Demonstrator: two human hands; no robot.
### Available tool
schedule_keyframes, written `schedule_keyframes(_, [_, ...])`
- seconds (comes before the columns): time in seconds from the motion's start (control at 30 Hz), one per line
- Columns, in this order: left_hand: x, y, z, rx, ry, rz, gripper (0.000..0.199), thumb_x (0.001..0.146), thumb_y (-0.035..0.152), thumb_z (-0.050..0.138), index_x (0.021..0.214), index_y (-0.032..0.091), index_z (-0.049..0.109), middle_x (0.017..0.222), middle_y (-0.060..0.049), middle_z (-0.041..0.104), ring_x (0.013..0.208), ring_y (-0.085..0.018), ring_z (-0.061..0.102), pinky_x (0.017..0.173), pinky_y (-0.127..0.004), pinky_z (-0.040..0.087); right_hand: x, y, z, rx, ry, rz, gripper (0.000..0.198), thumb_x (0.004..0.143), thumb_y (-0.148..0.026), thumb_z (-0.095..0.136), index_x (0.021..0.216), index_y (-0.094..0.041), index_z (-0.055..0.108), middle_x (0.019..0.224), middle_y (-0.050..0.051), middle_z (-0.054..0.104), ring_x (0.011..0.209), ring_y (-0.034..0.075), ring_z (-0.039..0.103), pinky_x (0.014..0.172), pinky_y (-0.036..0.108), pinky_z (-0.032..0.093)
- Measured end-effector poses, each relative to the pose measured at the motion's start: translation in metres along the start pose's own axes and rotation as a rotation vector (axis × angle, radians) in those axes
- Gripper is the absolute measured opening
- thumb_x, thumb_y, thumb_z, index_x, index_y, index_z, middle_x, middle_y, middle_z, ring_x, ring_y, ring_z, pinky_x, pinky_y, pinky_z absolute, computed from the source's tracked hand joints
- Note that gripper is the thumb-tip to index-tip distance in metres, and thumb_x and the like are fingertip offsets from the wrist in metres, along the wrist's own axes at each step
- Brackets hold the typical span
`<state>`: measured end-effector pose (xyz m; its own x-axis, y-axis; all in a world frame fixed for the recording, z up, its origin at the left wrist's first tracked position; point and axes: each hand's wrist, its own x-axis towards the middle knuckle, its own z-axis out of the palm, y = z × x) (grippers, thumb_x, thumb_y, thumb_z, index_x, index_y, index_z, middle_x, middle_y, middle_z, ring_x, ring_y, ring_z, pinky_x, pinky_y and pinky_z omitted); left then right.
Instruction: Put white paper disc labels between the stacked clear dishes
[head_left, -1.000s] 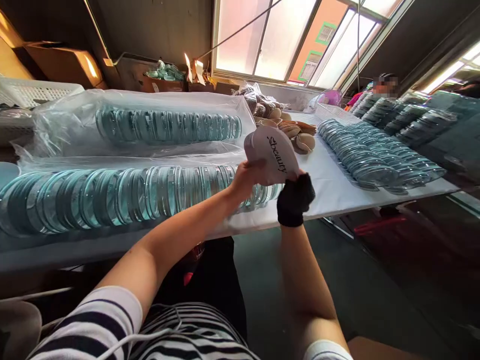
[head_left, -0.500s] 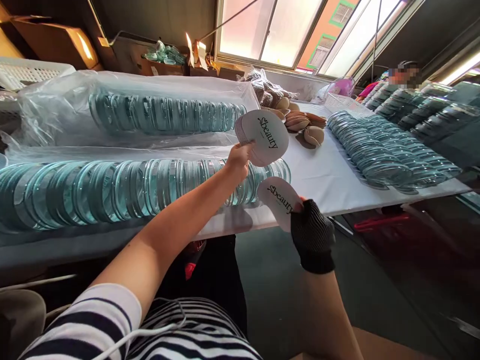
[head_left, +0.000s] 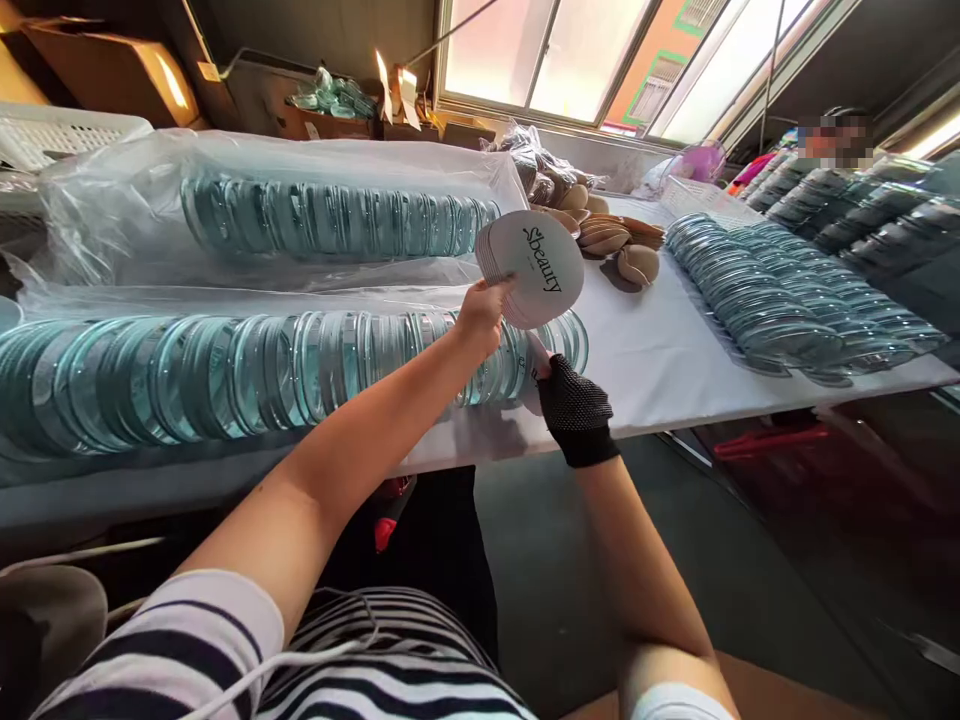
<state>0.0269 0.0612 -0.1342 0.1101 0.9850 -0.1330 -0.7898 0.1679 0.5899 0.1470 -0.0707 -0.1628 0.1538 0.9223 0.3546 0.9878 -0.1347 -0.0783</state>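
Bare and closed, my left hand (head_left: pixel 484 315) pinches the lower left edge of a fanned stack of rounded white cards (head_left: pixel 534 268) printed "Sbeauty". Just below it, my right hand (head_left: pixel 574 405), in a black fingerless glove, grips a single printed card (head_left: pixel 534 365), now turned nearly edge-on. That card stands in front of the right end of the near row of clear plastic shells (head_left: pixel 247 375). The left hand is above the same row.
Behind lies a second row of clear shells (head_left: pixel 337 220) on plastic sheeting (head_left: pixel 112 190). Beige pads (head_left: pixel 607 240) sit beyond the cards. More nested shells (head_left: pixel 787 290) cover the right side of the white table (head_left: pixel 637 370). At far right a person (head_left: pixel 832 140) is partly visible.
My right hand has moved left and up with its card, toward the end of the near row, and the card has turned from facing me to nearly edge-on. My left hand barely moved.
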Motion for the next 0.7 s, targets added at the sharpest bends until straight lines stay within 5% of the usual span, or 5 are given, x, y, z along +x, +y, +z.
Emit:
schedule_keyframes(0.2, [-0.001,0.000,0.003,0.045,0.021,-0.010,0.013,0.083,0.008,0.063,0.088,0.014,0.073,0.086,-0.004,0.077,0.115,-0.022,0.066,0.108,-0.038,0.044,0.005,0.015,0.004,0.167,-0.032,0.151,0.026,0.095,-0.036,0.045,0.101,-0.017,0.061,0.070,0.004,0.064,0.056,0.014,0.048,0.055,0.024,0.024])
schedule_keyframes(0.5, [-0.004,0.007,0.003,0.040,0.034,-0.036,0.032,0.085,0.006,0.061,0.115,0.014,0.070,0.106,-0.006,0.077,0.118,-0.021,0.065,0.109,-0.038,0.045,0.036,-0.013,0.019,0.051,-0.160,-0.032,0.032,0.099,-0.030,0.036,0.094,-0.017,0.065,0.086,0.011,0.070,0.072,0.018,0.060,0.059,0.027,0.027])
schedule_keyframes(0.6, [-0.002,0.005,0.001,0.028,0.020,-0.020,0.030,0.082,0.006,0.065,0.110,0.014,0.072,0.105,-0.006,0.077,0.118,-0.022,0.065,0.109,-0.038,0.044,0.040,-0.005,0.018,0.292,-0.310,-0.022,0.026,0.094,-0.027,0.041,0.092,-0.015,0.065,0.083,0.013,0.069,0.070,0.017,0.060,0.059,0.026,0.031])
schedule_keyframes(0.7, [-0.001,0.001,-0.001,0.040,0.026,0.001,0.024,0.080,0.007,0.067,0.101,0.015,0.074,0.099,-0.005,0.078,0.118,-0.023,0.064,0.109,-0.040,0.044,0.041,0.014,0.019,0.673,-0.559,-0.033,0.031,0.088,-0.035,0.046,0.102,-0.014,0.064,0.064,0.005,0.061,0.055,0.015,0.055,0.053,0.025,0.037])
